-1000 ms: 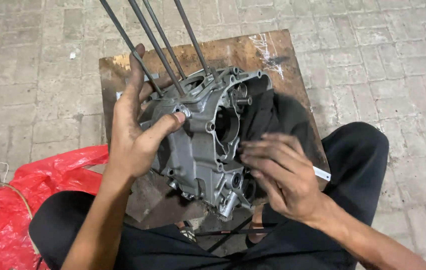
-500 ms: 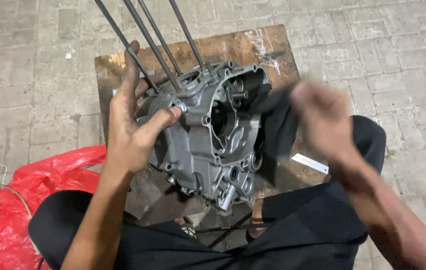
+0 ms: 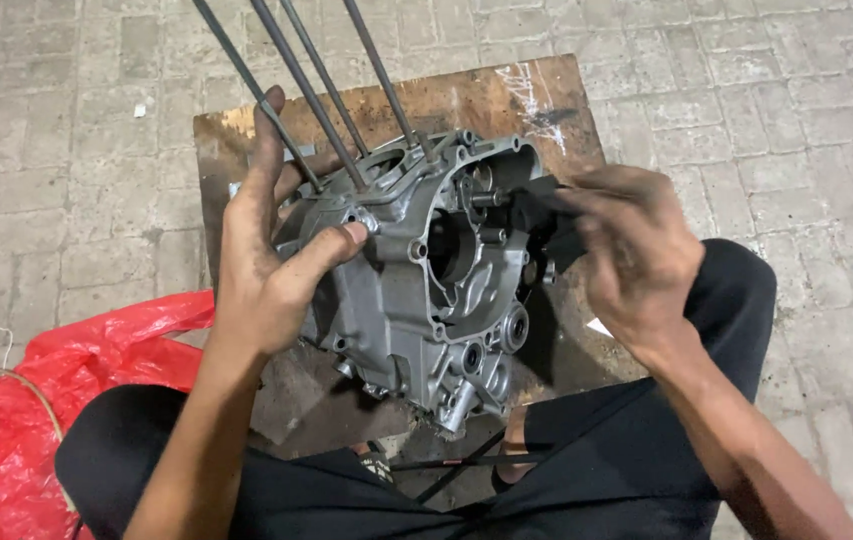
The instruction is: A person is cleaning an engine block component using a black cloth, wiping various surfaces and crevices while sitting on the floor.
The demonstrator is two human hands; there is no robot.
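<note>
Head view: one grey engine case stands on a wooden board, four long rods rising from its far side. Left hand clasps the case's left edge, fingers spread, thumb pressed on top. Right hand pinches one dark part against the case's right side. One red plastic bag lies near left.

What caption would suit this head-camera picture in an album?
Left hand steadies a grey engine casing on a wooden board; right hand presses a black part against it.
</note>
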